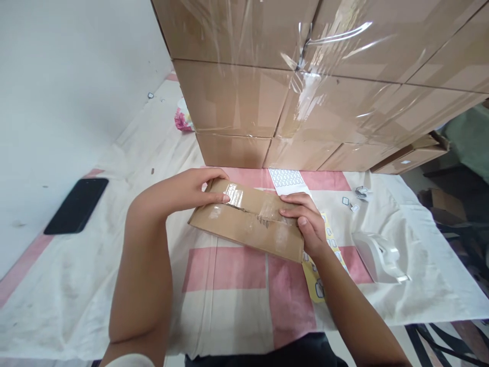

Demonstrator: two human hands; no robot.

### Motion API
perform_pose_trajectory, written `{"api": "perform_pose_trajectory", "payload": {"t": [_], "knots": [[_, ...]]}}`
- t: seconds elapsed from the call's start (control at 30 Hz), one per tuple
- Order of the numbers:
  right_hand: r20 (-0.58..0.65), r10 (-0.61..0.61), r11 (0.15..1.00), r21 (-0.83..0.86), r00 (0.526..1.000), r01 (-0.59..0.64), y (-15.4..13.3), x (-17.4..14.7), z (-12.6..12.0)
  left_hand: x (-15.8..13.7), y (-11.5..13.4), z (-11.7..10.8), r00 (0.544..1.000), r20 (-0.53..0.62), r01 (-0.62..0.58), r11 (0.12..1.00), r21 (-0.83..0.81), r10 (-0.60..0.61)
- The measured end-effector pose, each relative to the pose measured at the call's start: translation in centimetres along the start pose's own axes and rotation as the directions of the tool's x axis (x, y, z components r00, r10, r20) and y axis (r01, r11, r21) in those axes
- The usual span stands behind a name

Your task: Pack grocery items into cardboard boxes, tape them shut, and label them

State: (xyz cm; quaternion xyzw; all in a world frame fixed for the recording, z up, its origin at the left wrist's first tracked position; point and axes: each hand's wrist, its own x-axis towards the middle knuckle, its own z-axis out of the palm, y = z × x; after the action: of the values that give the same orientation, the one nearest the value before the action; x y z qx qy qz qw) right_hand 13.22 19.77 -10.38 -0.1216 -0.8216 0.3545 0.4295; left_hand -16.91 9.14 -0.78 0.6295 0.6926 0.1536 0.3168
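Note:
A flat brown cardboard box (248, 224) with clear tape over its middle seam is tilted in front of me, above the pink and white cloth. My left hand (208, 188) grips its far left part, the thumb lying on the tape near the seam. At the right end, my right hand (305, 219) has its fingers bent over the top face. Part of the seam looks slightly parted. Just behind the box lies a white sheet of blue-outlined labels (286, 179); a yellow label sheet (315, 283) is partly under my right arm.
A tall stack of cartons (237, 109) wrapped in clear film stands at the back. To the left lies a black phone (76, 206). A white tape dispenser (380, 257) and small label scraps (349, 204) are on the right. A pink packet (183, 117) sits beside the stack.

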Motion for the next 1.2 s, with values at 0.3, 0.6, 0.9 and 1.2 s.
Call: {"api": "perform_pose_trajectory", "payload": {"t": [0.3,0.6,0.9,1.2], "knots": [[-0.002,0.009,0.999,0.043,1.000,-0.009,0.2,-0.3,0.0,0.2,0.3,0.7,0.993,-0.117,0.017,1.000,0.009,-0.016],[-0.014,0.013,0.998,0.054,1.000,-0.012,0.2,-0.1,-0.1,-1.3,-2.0,-0.2,0.999,0.001,0.037,0.999,-0.034,-0.037],[-0.043,0.080,0.996,0.043,0.996,-0.078,0.1,-0.5,0.3,-1.3,-1.5,-0.4,0.999,0.032,0.023,0.999,0.022,-0.023],[-0.444,0.466,0.836,-0.063,0.765,-0.545,4.5,0.4,-4.9,-1.1,-1.5,-0.4,0.999,-0.033,0.047,0.990,0.130,-0.043]]}}
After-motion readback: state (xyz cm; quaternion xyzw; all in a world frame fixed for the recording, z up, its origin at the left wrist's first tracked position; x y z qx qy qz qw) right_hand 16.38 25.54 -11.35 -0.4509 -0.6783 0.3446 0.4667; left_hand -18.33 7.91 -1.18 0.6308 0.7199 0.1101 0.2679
